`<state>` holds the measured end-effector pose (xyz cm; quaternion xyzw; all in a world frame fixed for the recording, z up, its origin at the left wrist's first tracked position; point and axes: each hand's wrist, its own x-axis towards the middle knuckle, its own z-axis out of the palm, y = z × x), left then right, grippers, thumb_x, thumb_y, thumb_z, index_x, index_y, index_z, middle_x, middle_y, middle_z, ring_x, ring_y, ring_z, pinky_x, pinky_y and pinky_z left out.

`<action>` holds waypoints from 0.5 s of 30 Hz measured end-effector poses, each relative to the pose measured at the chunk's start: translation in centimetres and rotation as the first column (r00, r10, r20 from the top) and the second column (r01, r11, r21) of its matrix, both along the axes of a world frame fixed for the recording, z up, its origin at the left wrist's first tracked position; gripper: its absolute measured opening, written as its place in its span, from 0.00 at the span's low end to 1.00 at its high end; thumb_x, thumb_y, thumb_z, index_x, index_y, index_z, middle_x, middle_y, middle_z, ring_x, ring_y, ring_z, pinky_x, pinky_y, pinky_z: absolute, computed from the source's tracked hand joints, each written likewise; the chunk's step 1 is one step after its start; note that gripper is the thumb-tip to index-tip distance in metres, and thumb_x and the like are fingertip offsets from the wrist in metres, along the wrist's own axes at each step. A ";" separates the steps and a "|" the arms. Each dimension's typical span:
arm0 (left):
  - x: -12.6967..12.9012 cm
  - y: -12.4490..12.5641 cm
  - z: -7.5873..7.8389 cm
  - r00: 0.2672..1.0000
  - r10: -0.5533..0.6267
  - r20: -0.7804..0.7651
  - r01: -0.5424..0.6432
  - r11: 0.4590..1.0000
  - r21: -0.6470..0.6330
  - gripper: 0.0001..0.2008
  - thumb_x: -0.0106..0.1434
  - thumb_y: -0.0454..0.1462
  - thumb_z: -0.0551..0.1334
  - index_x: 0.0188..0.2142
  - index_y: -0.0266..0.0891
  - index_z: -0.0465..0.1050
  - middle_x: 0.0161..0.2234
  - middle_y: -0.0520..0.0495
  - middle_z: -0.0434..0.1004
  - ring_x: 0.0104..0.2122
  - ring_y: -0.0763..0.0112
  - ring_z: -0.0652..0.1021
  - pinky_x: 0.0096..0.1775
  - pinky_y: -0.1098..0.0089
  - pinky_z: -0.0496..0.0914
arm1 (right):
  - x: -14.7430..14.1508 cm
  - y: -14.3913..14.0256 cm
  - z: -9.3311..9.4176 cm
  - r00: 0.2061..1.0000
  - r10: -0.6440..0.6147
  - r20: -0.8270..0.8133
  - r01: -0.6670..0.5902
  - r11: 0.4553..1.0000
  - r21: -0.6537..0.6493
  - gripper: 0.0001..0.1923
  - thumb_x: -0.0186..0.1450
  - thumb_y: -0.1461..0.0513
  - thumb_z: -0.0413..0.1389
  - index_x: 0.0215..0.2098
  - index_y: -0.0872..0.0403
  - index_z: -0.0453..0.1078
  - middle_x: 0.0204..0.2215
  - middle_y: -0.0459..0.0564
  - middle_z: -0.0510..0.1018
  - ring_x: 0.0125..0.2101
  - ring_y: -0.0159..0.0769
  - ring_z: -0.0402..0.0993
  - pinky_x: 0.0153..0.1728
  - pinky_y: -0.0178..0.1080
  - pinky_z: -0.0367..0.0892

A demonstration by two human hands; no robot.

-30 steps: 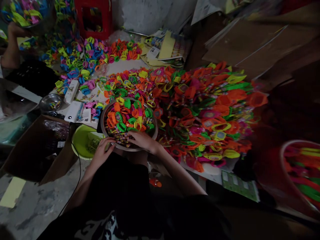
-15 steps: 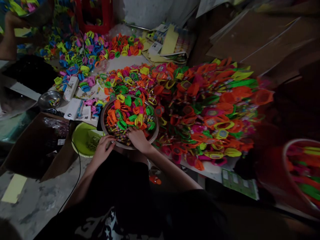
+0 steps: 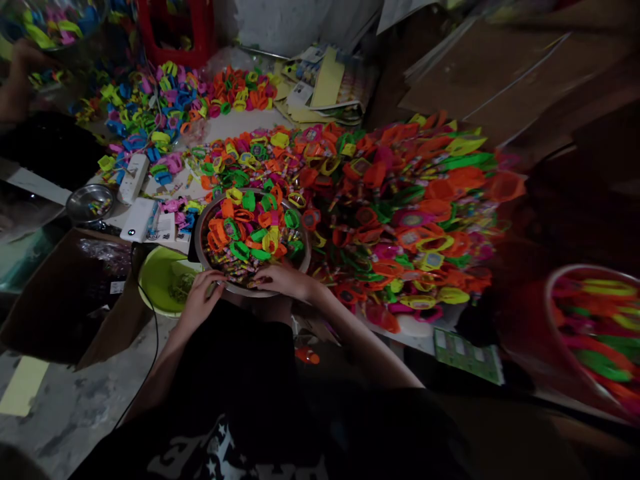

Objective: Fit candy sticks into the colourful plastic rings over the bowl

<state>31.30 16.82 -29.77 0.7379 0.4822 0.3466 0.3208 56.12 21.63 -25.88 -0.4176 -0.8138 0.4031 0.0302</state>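
A round metal bowl (image 3: 198,235) stands at the near edge of the table, against my body. Bright plastic toy watches (image 3: 243,232) in orange, green and yellow fill its far part; small colourful wrapped pieces (image 3: 234,265) lie in the near part. My left hand (image 3: 204,293) is at the bowl's near-left rim, fingers curled and thumb close to them; what they grip is hidden. Over the near-right rim reaches my right hand (image 3: 281,279). Its fingers are pinched low among the small wrapped pieces, and whatever is between them is too small to name.
A large heap of toy watches (image 3: 415,220) covers the table to the right. Left are a power strip (image 3: 133,179), a white power bank (image 3: 139,219), a small metal bowl (image 3: 75,203), a green basin (image 3: 155,280) and a cardboard box (image 3: 45,313). Another person's hand (image 3: 25,63) shows upper left.
My right hand has shifted down toward the near rim of the bowl, with its wrist turned flatter. My left hand keeps its place at the rim. The view has swung slightly right.
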 end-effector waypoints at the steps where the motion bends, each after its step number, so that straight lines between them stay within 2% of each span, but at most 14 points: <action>1: 0.0 0.0 0.0 1.000 -0.004 -0.003 0.004 1.000 0.000 0.08 0.67 0.38 0.55 0.43 0.42 0.70 0.46 0.46 0.70 0.49 0.68 0.69 0.52 0.63 0.63 | -0.2 0.1 -0.3 1.000 0.011 0.012 -0.012 1.000 0.011 0.10 0.63 0.65 0.56 0.42 0.57 0.76 0.39 0.52 0.79 0.38 0.36 0.74 0.38 0.32 0.63; 4: -0.1 0.0 -0.2 1.000 -0.012 -0.004 0.012 1.000 0.012 0.08 0.67 0.38 0.55 0.43 0.41 0.70 0.46 0.46 0.71 0.49 0.68 0.70 0.52 0.63 0.63 | -1.0 0.3 -1.0 0.993 0.060 0.097 -0.066 0.996 0.058 0.11 0.63 0.65 0.56 0.44 0.58 0.75 0.42 0.54 0.78 0.42 0.39 0.74 0.40 0.33 0.62; 10: 0.1 0.2 -0.2 1.000 0.004 -0.010 -0.004 1.000 0.031 0.07 0.67 0.38 0.55 0.42 0.41 0.70 0.44 0.47 0.71 0.48 0.67 0.70 0.51 0.63 0.63 | -1.3 0.3 -1.1 0.981 0.037 0.190 -0.071 0.981 0.179 0.10 0.64 0.63 0.56 0.43 0.55 0.76 0.39 0.53 0.79 0.41 0.39 0.74 0.38 0.33 0.62; 13: 0.0 0.2 0.0 1.000 0.002 0.004 -0.002 1.000 0.015 0.08 0.67 0.38 0.55 0.42 0.41 0.70 0.44 0.47 0.72 0.47 0.67 0.71 0.51 0.62 0.64 | -0.6 0.3 -0.7 0.996 0.026 0.084 -0.043 0.976 0.212 0.10 0.63 0.61 0.57 0.41 0.57 0.77 0.37 0.55 0.78 0.43 0.41 0.72 0.41 0.36 0.62; 15: 0.1 0.1 0.3 1.000 0.015 0.019 -0.015 1.000 0.012 0.08 0.67 0.38 0.54 0.43 0.41 0.69 0.44 0.46 0.72 0.47 0.68 0.71 0.51 0.63 0.65 | 0.0 0.3 -0.4 0.992 -0.083 -0.090 0.100 0.973 0.207 0.11 0.62 0.59 0.59 0.39 0.58 0.77 0.39 0.56 0.78 0.44 0.42 0.70 0.45 0.38 0.62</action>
